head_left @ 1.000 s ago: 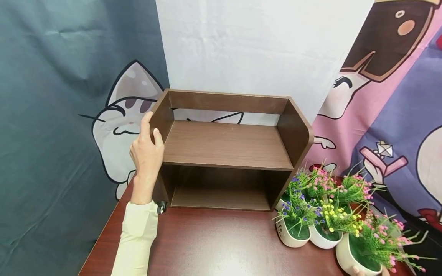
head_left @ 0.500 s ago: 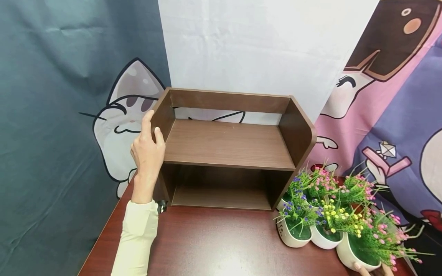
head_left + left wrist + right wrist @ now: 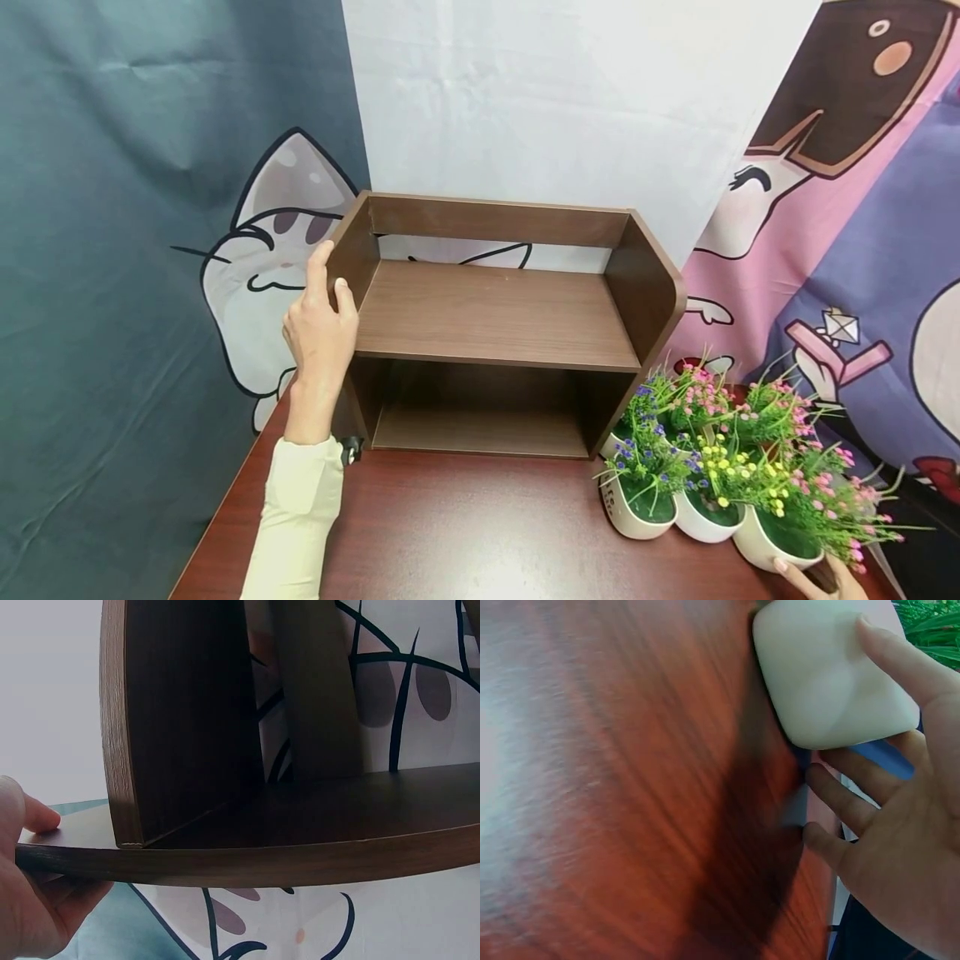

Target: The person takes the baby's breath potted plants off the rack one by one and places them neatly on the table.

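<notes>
In the head view my left hand [image 3: 318, 329] grips the left side panel of a brown two-tier wooden shelf [image 3: 495, 321]. The left wrist view shows the thumb on one face of that panel [image 3: 247, 862] and fingers on the other. At the bottom right, my right hand [image 3: 825, 579] holds the white pot [image 3: 772, 537] of a pink-flowered artificial plant [image 3: 828, 500]. From the right wrist, the thumb lies on the pot [image 3: 832, 675], the index finger passes behind it, and the other fingers are loosely bent beside it.
Right of the shelf stand several more potted plants, among them a blue-flowered one [image 3: 645, 471] and a yellow-flowered one [image 3: 720, 483]. All are on the reddish-brown table [image 3: 480, 525]. Printed cloth [image 3: 525, 100] hangs behind, and the table's right edge is close to the right hand.
The pink-flowered plant has shifted slightly left and away from me, with my right hand following further into view. My left hand keeps its place on the shelf.
</notes>
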### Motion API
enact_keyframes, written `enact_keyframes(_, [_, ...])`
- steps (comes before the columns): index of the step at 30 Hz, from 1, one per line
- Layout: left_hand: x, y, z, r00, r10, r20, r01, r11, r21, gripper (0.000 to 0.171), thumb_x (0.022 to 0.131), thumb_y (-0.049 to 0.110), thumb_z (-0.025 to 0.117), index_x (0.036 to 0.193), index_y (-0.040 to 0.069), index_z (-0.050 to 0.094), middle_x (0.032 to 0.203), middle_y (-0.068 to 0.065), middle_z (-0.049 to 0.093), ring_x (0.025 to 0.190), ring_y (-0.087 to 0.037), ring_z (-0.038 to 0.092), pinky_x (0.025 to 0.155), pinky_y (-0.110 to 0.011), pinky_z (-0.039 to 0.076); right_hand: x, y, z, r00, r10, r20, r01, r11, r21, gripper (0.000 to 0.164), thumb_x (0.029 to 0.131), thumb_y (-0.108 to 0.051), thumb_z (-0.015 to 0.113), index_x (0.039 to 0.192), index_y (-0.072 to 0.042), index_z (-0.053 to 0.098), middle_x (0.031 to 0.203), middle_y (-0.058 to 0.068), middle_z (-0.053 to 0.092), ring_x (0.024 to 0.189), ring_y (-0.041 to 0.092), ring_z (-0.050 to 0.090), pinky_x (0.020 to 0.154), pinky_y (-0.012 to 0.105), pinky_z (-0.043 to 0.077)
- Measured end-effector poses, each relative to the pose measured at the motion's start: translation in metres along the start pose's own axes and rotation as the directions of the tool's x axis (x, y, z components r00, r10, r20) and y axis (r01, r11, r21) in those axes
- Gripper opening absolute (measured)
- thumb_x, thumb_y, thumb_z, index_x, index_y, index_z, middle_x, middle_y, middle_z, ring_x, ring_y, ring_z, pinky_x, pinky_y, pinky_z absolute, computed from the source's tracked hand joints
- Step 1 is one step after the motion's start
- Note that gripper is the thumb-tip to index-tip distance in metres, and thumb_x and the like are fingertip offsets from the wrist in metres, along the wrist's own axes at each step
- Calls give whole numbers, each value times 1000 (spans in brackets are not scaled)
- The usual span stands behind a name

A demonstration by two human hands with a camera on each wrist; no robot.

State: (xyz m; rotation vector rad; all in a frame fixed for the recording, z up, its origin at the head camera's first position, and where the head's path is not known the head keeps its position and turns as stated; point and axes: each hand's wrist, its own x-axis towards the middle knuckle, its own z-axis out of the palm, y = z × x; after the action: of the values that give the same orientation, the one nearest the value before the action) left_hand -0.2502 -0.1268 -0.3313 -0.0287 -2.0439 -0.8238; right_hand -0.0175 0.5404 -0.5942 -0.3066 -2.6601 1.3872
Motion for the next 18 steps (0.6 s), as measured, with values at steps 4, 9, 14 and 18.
enact_keyframes(4, [0,0,0,1000,-1,4,1,1000,-2,43,94,19,48,137,27,45,60,-11,49,44,-16,29,44,-34,25,1,-41,-2,995,71,76,-63,993,-103,72,90,-18,62,145,1,22,113,-14,56,92,-15,45,72,12,42])
enact_keyframes(9, [0,0,-1,1000,-8,17,8,1000,-1,42,95,21,46,137,27,43,63,-11,49,44,-24,34,45,-36,26,16,-39,-13,938,281,203,-233,945,-230,84,93,-36,54,139,19,9,134,43,27,101,16,57,74,24,46])
enact_keyframes(14, [0,0,-1,1000,-7,8,7,1000,-4,43,95,20,46,137,26,44,62,-11,49,44,-22,32,45,-35,25,15,-42,-12,940,273,206,-230,951,-208,79,94,-32,55,138,19,14,133,41,32,91,-4,51,74,23,46])
enact_keyframes(18, [0,0,-1,1000,-11,10,11,1000,-4,43,95,21,46,137,27,44,62,-11,49,45,-24,33,45,-36,26,14,-41,-12,911,352,216,-316,931,-182,88,93,-40,52,141,14,2,137,41,22,117,30,49,89,41,42])
